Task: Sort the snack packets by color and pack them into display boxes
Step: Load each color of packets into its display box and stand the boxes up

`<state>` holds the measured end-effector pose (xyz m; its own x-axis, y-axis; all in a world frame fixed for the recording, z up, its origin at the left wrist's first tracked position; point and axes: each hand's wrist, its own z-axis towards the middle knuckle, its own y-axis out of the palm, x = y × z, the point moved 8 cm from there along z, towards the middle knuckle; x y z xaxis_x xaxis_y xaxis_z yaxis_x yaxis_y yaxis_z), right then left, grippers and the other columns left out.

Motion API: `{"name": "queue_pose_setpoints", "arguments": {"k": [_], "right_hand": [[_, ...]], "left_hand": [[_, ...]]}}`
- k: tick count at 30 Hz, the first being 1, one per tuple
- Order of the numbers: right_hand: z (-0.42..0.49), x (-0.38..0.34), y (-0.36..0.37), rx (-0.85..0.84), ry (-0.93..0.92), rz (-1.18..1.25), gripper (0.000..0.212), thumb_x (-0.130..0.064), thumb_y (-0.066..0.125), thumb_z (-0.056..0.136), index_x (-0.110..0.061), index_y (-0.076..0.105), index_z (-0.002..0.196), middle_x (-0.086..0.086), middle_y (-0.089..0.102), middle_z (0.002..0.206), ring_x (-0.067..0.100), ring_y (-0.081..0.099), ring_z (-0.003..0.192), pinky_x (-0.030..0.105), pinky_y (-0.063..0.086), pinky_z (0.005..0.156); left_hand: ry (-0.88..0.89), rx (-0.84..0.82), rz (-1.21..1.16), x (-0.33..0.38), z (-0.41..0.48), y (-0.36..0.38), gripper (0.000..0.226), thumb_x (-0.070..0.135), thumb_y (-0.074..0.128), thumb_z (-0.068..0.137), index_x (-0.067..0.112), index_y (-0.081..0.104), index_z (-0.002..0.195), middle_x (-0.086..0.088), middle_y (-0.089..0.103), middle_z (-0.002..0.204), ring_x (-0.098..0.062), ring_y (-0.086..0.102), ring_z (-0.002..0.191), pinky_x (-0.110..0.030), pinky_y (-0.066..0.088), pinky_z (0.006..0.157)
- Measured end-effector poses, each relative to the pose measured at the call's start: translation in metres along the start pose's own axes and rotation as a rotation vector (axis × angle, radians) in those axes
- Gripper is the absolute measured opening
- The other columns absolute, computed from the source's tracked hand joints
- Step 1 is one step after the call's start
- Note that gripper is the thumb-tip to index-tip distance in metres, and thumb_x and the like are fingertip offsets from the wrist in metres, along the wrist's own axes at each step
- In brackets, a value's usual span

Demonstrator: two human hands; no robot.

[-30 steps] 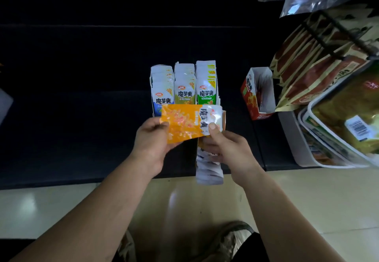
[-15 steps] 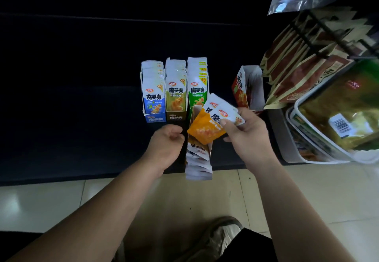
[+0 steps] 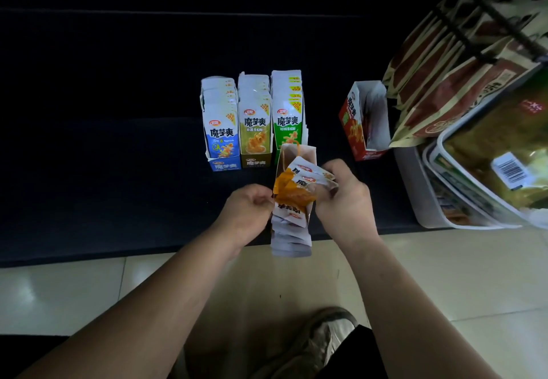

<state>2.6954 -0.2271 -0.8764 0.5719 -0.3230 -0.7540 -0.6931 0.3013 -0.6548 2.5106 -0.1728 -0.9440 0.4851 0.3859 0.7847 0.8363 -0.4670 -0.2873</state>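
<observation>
my right hand [image 3: 345, 202] pinches orange packets [image 3: 294, 191] above the box [image 3: 309, 155]. my left hand [image 3: 247, 211] curls beside it; i cannot tell whether it grips.

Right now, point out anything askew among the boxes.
The orange box sits out of the row, in front of the green box, its near end overhanging the shelf edge. The packets in the right hand lie slanted across it, not yet tucked in. The red box stands apart, angled.

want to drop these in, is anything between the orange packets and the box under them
Nothing visible. The right hand holds the orange packets over the open box; the left hand is at its left wall, and packed packets fill only its near end.
</observation>
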Motion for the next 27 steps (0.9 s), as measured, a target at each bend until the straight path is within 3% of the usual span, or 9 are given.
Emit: {"name": "queue_pose_setpoints", "arguments": {"k": [3,8,10,12,14,18,20,24,27], "right_hand": [[-0.004,-0.002,0.002,0.007,-0.027,-0.003,0.036,-0.005,0.062,0.094,-0.038,0.049,0.101,-0.014,0.064,0.087,0.009,0.065,0.081,0.027,0.052,0.06],[-0.003,0.006,-0.001,0.032,-0.048,-0.012,0.033,0.001,0.058,0.092,-0.023,0.061,0.115,-0.003,0.067,0.098,0.015,0.065,0.09,0.032,0.056,0.07],[-0.003,0.011,0.005,0.001,-0.052,-0.011,0.036,0.002,0.059,0.09,-0.02,0.068,0.117,0.001,0.067,0.099,0.013,0.063,0.09,0.024,0.053,0.072],[-0.008,0.015,0.015,-0.045,-0.072,-0.025,0.032,0.003,0.064,0.09,-0.018,0.075,0.112,0.002,0.066,0.097,0.006,0.06,0.084,0.008,0.045,0.071],[-0.012,0.023,0.027,-0.091,-0.053,-0.003,0.029,0.001,0.068,0.089,-0.02,0.079,0.107,0.0,0.067,0.097,0.003,0.061,0.085,0.003,0.042,0.072],[-0.006,0.037,0.033,-0.154,0.13,0.241,0.017,-0.014,0.069,0.097,-0.024,0.077,0.107,-0.007,0.074,0.094,0.006,0.068,0.09,0.016,0.05,0.075],[-0.002,0.039,0.038,-0.206,0.152,0.275,0.021,-0.011,0.067,0.097,-0.026,0.077,0.107,-0.01,0.076,0.095,0.004,0.07,0.092,0.022,0.054,0.079],[-0.002,0.035,0.046,-0.216,0.0,-0.032,0.042,0.0,0.061,0.088,-0.033,0.077,0.109,-0.006,0.066,0.109,0.021,0.062,0.109,0.042,0.056,0.09],[-0.001,0.034,0.051,-0.216,-0.054,-0.187,0.041,-0.004,0.062,0.089,-0.036,0.077,0.11,-0.007,0.056,0.114,0.023,0.053,0.116,0.044,0.055,0.087]], "left_hand": [[-0.005,0.034,-0.038,0.003,0.003,-0.005,0.035,0.016,0.058,0.102,0.019,0.06,0.137,0.007,0.072,0.107,-0.015,0.07,0.102,-0.046,0.057,0.099],[0.024,-0.006,-0.068,0.011,0.003,-0.002,0.032,0.015,0.055,0.103,0.022,0.062,0.134,0.009,0.071,0.109,-0.014,0.07,0.104,-0.044,0.056,0.1],[0.059,-0.037,-0.054,0.014,0.001,0.003,0.028,0.015,0.056,0.103,0.03,0.064,0.125,0.011,0.071,0.108,-0.011,0.068,0.105,-0.04,0.055,0.1],[0.084,-0.059,-0.021,0.014,-0.001,0.007,0.032,0.016,0.057,0.102,0.033,0.065,0.128,0.012,0.07,0.11,-0.007,0.067,0.104,-0.037,0.056,0.099],[0.102,-0.061,-0.003,0.012,-0.001,0.007,0.035,0.015,0.059,0.101,0.039,0.066,0.126,0.014,0.07,0.113,-0.004,0.065,0.103,-0.035,0.056,0.097],[0.119,-0.067,0.002,0.012,0.0,0.004,0.033,0.019,0.059,0.103,0.035,0.067,0.13,0.012,0.069,0.117,-0.003,0.064,0.103,-0.032,0.056,0.095],[0.144,-0.061,0.02,0.013,0.0,0.003,0.032,0.021,0.059,0.103,0.031,0.067,0.132,0.013,0.068,0.119,0.0,0.063,0.105,-0.03,0.055,0.095],[0.199,0.0,-0.016,0.013,0.006,-0.001,0.043,0.012,0.059,0.102,0.039,0.063,0.135,0.015,0.062,0.122,-0.004,0.064,0.101,-0.019,0.054,0.081],[0.207,-0.005,0.033,0.01,0.01,0.002,0.046,-0.003,0.056,0.095,0.033,0.074,0.117,0.014,0.063,0.117,-0.007,0.064,0.1,-0.021,0.053,0.083]]}}
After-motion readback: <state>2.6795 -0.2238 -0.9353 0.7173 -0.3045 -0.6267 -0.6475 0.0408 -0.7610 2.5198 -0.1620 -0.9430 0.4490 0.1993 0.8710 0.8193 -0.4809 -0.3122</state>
